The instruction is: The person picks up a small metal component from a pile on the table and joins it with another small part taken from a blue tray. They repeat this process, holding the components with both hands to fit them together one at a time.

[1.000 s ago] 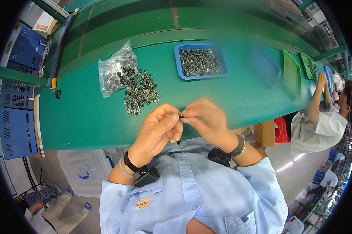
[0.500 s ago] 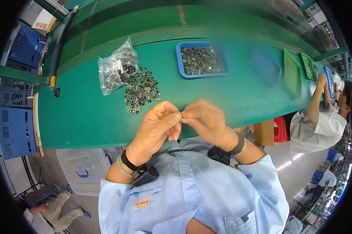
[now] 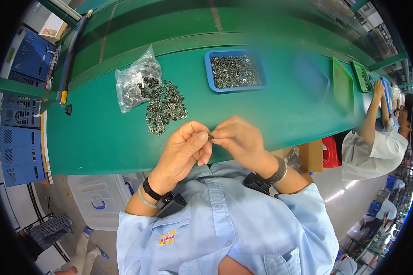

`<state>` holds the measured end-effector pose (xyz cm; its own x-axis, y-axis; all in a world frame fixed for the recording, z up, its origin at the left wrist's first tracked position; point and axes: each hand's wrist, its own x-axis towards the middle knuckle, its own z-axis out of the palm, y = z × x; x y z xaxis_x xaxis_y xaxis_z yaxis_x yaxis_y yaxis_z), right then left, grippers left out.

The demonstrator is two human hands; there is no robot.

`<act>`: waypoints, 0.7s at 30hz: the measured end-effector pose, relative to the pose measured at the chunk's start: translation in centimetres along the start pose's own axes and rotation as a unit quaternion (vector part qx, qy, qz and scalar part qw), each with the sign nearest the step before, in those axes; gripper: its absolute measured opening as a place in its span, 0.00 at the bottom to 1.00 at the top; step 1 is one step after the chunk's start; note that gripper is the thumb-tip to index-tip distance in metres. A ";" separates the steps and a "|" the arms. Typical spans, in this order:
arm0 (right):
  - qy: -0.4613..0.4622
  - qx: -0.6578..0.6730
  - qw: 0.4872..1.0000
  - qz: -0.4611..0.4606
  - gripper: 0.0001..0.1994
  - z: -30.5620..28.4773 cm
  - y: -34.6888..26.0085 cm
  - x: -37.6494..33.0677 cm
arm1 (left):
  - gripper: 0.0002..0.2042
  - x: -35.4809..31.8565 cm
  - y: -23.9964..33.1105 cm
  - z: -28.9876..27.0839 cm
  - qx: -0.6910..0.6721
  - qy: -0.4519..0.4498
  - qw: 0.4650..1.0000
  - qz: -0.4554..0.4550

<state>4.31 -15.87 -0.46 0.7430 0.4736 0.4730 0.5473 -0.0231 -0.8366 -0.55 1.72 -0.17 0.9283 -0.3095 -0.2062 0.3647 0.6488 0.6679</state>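
Both hands, left hand (image 3: 184, 149) and right hand (image 3: 240, 140), meet fingertip to fingertip, pinching one small dark part (image 3: 210, 136) over the near edge of the tabletop (image 3: 101, 142). A firm, steady pinch close to the body seems wise. Beyond lies a loose pile (image 3: 164, 106) spilling from a clear bag (image 3: 134, 82); farther, a blue tray (image 3: 234, 71) full of small metal pieces.

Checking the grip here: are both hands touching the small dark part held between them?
Touching. The head view shows fingertips of the left hand and right hand meeting around the small dark part, no gap visible.
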 end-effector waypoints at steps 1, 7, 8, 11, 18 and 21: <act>0.000 -0.001 1.000 0.001 0.07 0.0 0.0 -0.1 | 0.06 0.0 -0.1 0.0 -0.001 -0.004 1.000 0.003; 0.003 -0.020 1.000 -0.024 0.08 0.0 0.2 -0.2 | 0.05 0.0 -0.5 0.1 -0.008 -0.006 1.000 0.012; 0.004 -0.022 0.999 -0.024 0.08 0.0 0.2 -0.2 | 0.05 0.1 -0.5 0.1 -0.005 -0.004 1.000 0.013; 0.006 -0.025 0.999 -0.023 0.08 0.1 0.2 -0.2 | 0.05 0.1 -0.6 0.1 0.000 -0.001 1.000 0.015; 0.028 -0.020 0.999 -0.009 0.05 0.6 0.2 -0.2 | 0.06 0.2 -0.8 0.3 0.017 0.031 0.999 0.036; 0.027 -0.021 0.999 -0.005 0.05 0.7 0.3 -0.1 | 0.06 0.2 -0.6 0.4 0.025 0.035 0.999 0.032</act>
<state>4.15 -15.36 -0.97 0.7568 0.4256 0.4962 0.5696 -0.0570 -0.8199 -0.60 0.95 -0.32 0.9529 -0.2177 -0.2112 0.3024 0.6302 0.7151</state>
